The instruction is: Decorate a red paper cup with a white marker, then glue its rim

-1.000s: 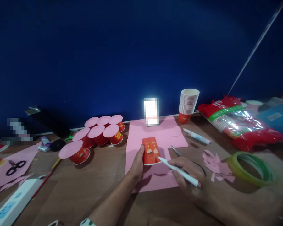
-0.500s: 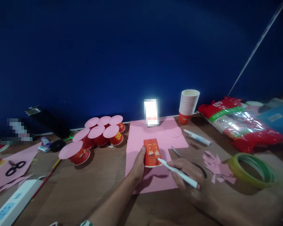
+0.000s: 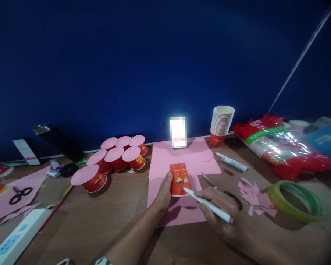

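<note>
My left hand [image 3: 164, 193] grips a red paper cup [image 3: 180, 173] by its left side, thumb along the wall. The cup has gold print and two small cartoon figures, its white rim pointing toward me. In my right hand [image 3: 220, 206] is a white marker [image 3: 209, 206], fingers closed round it. The marker's tip meets or hovers just over the cup's wall near the rim; contact is hard to tell. Under the cup lie pink paper sheets [image 3: 165, 213]. A pair of scissors [image 3: 208, 180] lies partly hidden behind my right hand.
Several upturned red cups topped with pink discs [image 3: 116, 154] stand left. Behind are a lit phone [image 3: 178, 132] and a cup stack [image 3: 222, 123]. To the right are markers [image 3: 231, 162], pink scraps [image 3: 253, 195], tape [image 3: 295, 200] and a bagged cup pack [image 3: 281, 143]. A power strip [image 3: 19, 235] sits front left.
The marker's tip has shifted slightly left across the cup's wall. Both hands keep their holds. The whole view has moved a little.
</note>
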### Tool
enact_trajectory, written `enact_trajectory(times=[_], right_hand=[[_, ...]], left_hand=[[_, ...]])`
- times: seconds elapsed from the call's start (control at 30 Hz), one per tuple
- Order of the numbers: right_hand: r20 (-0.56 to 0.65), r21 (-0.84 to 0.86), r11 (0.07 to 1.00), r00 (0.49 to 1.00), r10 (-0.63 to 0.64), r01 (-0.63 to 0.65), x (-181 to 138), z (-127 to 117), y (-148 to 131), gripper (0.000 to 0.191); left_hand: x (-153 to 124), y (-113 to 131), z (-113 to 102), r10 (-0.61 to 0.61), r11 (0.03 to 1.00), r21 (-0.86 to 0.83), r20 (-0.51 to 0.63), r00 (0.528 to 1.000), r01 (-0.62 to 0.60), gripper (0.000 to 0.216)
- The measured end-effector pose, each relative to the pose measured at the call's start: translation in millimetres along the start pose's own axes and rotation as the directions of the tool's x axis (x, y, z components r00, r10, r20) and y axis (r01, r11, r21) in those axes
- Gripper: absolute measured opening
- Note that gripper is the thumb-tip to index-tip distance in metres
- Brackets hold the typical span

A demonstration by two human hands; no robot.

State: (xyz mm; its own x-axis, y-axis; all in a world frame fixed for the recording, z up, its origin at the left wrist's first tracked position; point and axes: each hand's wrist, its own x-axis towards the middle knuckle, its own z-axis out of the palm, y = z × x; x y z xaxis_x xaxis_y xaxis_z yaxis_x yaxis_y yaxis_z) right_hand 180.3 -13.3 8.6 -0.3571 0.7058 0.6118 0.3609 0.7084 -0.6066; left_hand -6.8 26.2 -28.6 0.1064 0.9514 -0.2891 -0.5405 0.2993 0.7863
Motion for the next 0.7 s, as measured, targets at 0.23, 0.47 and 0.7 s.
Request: enact_trajectory(times=[0.23, 0.47, 0.7], right_hand=[[-0.021, 0.020, 1.000, 1.000, 0.011, -0.010, -0.2, 1.7, 1.2, 0.022], [-0.005, -0.016, 1.000, 1.000, 0.012, -0.012, 0.0, -0.5, -0.1, 0.022], [-0.029, -0.017, 1.000, 1.000, 0.004, -0.004, 3.2, 1.1, -1.8, 0.021]], left_hand=[[1.7, -3.4, -3.7, 0.071, 0.995, 0.064, 0.039, 0.997, -0.073, 0.047], [-0.9, -1.7, -1.3, 0.130, 0.987, 0.092, 0.037, 0.991, -0.133, 0.044], [-1.1, -1.7, -2.1, 0.134, 0.980, 0.141, 0.043, 0.990, -0.139, 0.042]])
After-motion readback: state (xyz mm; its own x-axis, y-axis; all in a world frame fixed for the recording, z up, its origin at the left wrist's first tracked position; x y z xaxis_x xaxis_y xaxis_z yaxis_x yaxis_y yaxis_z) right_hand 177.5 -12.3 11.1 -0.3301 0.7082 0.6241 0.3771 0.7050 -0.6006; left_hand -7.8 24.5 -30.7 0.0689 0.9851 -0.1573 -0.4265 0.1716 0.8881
